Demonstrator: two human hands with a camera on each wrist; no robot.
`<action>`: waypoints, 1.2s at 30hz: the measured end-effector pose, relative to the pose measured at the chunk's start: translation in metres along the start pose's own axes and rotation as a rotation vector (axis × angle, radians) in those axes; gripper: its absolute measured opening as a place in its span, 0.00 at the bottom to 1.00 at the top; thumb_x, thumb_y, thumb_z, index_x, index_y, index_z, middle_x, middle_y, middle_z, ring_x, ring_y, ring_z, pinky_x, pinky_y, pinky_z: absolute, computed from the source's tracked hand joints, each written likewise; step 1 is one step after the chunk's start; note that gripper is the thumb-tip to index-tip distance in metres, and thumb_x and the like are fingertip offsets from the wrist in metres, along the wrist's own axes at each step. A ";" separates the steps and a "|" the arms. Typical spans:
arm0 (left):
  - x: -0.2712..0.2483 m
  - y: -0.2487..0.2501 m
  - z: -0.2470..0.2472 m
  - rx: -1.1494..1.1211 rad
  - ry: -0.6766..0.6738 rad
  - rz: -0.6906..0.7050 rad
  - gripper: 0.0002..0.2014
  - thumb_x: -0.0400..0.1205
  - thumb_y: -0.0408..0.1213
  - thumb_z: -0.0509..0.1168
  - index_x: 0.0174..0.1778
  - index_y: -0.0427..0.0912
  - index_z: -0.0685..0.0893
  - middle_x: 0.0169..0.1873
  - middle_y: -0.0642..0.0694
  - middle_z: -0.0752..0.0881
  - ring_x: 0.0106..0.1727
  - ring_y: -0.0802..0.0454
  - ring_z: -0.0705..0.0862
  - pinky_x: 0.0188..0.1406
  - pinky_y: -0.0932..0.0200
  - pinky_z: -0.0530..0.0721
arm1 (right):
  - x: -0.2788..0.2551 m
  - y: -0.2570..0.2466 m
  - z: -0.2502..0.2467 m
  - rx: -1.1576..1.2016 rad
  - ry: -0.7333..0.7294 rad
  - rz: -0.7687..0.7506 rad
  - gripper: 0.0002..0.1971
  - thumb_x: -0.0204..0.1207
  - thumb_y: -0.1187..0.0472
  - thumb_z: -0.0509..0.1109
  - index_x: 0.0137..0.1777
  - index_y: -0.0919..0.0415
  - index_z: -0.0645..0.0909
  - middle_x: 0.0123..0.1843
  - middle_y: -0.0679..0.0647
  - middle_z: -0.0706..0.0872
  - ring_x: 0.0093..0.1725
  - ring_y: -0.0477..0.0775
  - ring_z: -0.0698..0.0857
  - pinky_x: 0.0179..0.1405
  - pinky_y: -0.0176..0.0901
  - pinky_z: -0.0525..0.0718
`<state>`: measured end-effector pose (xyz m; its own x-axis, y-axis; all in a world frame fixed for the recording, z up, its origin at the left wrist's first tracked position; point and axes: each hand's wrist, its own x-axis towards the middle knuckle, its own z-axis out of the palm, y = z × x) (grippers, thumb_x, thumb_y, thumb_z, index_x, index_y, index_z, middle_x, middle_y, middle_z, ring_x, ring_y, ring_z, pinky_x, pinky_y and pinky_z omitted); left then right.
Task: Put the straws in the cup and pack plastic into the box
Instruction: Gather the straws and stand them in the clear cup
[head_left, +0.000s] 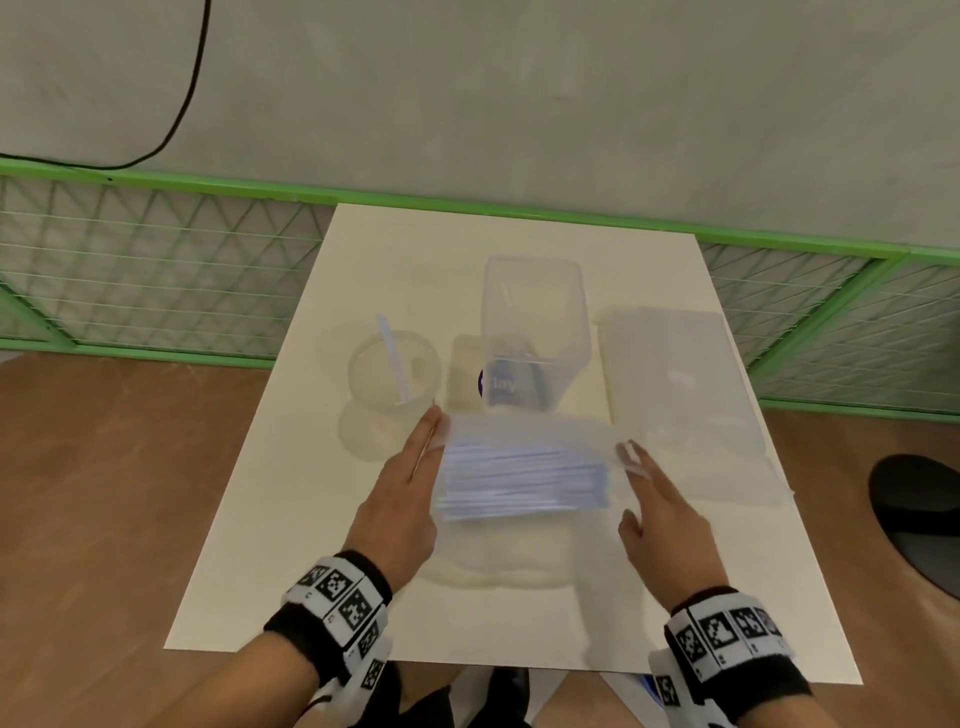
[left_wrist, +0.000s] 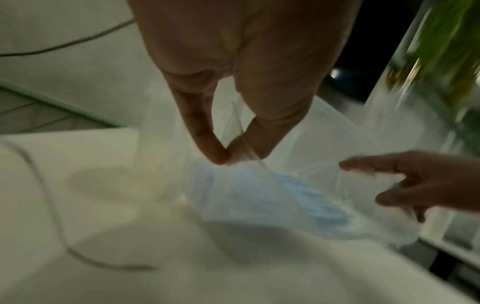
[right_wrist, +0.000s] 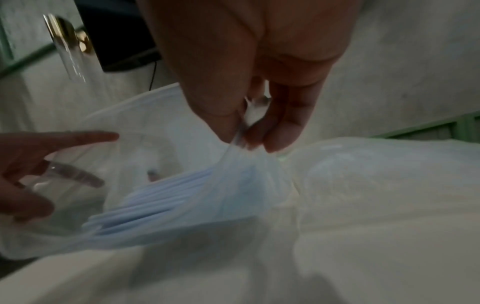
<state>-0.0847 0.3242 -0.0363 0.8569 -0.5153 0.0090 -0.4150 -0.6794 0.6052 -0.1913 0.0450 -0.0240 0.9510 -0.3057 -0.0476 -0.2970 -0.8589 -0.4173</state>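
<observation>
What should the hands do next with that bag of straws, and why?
Probably pull the bag's top apart. The left hand and right hand each pinch one end of the clear plastic bag, and the blue straws are still bunched inside it. Only one straw stands in the cup, so opening comes first.

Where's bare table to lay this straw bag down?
Bare table lies along the near edge, below both hands, and in the far-left corner beyond the cup. The middle row is crowded: cup, tall container, flat box.
</observation>
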 end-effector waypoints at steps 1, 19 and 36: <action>-0.005 -0.007 0.009 0.002 -0.025 -0.026 0.54 0.70 0.15 0.63 0.86 0.57 0.46 0.84 0.66 0.37 0.69 0.52 0.74 0.44 0.60 0.86 | -0.005 0.004 0.007 -0.009 -0.082 0.029 0.38 0.75 0.69 0.69 0.83 0.46 0.63 0.86 0.37 0.56 0.50 0.54 0.88 0.45 0.44 0.84; -0.029 -0.024 0.029 -0.072 -0.077 -0.078 0.53 0.71 0.26 0.70 0.85 0.59 0.47 0.79 0.75 0.36 0.73 0.57 0.69 0.56 0.64 0.83 | -0.020 -0.031 0.033 -0.116 0.253 -0.207 0.19 0.56 0.70 0.78 0.45 0.49 0.87 0.57 0.55 0.83 0.57 0.64 0.79 0.48 0.54 0.72; -0.037 -0.031 0.023 -0.125 -0.092 -0.071 0.49 0.75 0.28 0.68 0.85 0.58 0.47 0.83 0.69 0.41 0.67 0.56 0.77 0.57 0.60 0.84 | 0.000 -0.087 0.123 -0.349 -0.266 -0.373 0.25 0.44 0.65 0.85 0.45 0.54 0.87 0.42 0.50 0.88 0.39 0.56 0.87 0.34 0.48 0.86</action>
<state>-0.1109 0.3525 -0.0735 0.8485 -0.5183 -0.1067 -0.3085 -0.6484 0.6960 -0.1547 0.1703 -0.0994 0.9724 0.1192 -0.2006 0.0948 -0.9873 -0.1272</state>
